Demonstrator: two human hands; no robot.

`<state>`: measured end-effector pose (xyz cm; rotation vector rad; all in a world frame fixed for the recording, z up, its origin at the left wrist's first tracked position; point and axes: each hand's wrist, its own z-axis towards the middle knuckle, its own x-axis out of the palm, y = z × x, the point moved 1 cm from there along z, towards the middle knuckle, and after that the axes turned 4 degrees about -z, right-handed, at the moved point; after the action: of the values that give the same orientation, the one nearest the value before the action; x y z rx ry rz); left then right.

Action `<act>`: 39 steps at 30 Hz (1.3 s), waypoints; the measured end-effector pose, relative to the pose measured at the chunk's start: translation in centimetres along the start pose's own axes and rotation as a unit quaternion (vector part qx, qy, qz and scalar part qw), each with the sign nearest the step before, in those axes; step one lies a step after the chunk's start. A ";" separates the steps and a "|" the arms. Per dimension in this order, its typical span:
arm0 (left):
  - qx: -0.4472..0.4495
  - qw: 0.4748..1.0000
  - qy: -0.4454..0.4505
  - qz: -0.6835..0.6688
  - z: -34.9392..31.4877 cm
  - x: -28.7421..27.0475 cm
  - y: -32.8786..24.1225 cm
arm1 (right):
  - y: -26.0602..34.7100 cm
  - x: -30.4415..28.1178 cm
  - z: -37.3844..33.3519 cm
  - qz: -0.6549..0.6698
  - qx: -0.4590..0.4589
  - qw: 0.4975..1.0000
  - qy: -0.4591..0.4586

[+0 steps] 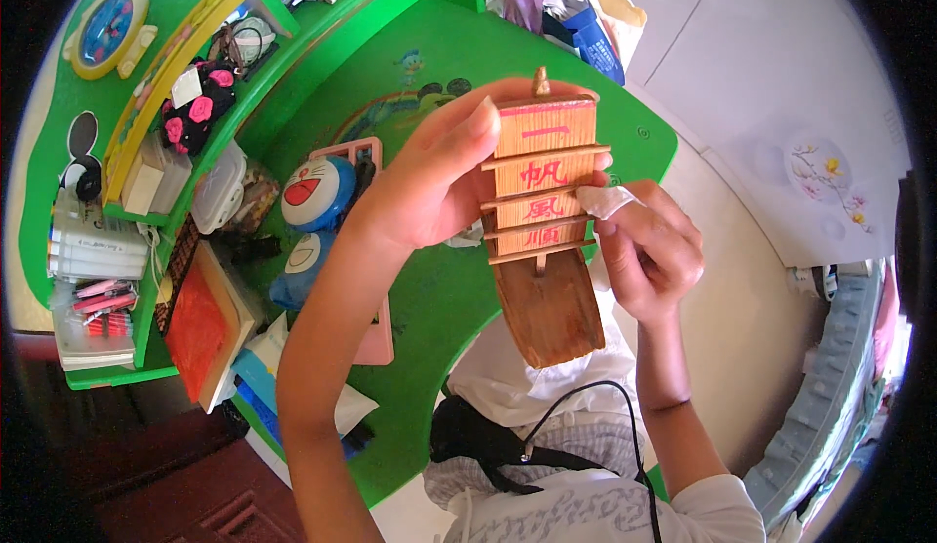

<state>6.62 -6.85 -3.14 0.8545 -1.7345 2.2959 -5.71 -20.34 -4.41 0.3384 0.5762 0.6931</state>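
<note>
A small wooden model sailboat (pixel 549 323) with a slatted bamboo sail (pixel 547 160), painted with red characters, is held up over the green desk. My left hand (pixel 439 167) grips the boat from its left side, thumb near the upper edge of the sail and the other fingers hidden behind it. Pinched in my right hand (pixel 656 245) is a piece of white tissue (pixel 605 201), whose tip touches the right edge of the sail around its middle slats.
Below lies a green desk (pixel 439 275) with blue cartoon figures (pixel 322 192) and a pink frame (pixel 376 333). Along the left run a yellow-edged shelf (pixel 185 65), books (pixel 205 323) and a tissue pack (pixel 259 372). Bags (pixel 576 16) stand at the back; a white cabinet (pixel 800 153) is at right.
</note>
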 end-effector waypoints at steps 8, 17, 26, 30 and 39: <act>0.007 1.000 -0.022 0.009 -0.8 0.1 -0.1 | 0.3 0.3 -0.2 0.001 -0.007 1.000 0.013; 0.005 0.993 0.059 -0.106 -1.0 0.6 0.9 | 0.3 -0.3 -0.9 -0.004 -0.016 1.000 -0.016; 0.030 0.994 0.079 -0.069 -0.9 0.5 1.2 | 1.8 -1.0 0.2 -0.022 -0.002 1.000 -0.009; 0.019 0.999 0.000 0.026 -0.8 1.4 0.8 | 1.9 -0.8 0.4 -0.031 0.026 0.999 0.022; -0.012 0.999 -0.022 0.048 -1.1 1.1 0.8 | 2.1 -0.5 0.8 -0.053 -0.009 0.998 0.032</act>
<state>4.93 -6.36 -3.43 0.8405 -1.8566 2.3265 -6.58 -19.27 -2.61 0.2685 0.6438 0.6085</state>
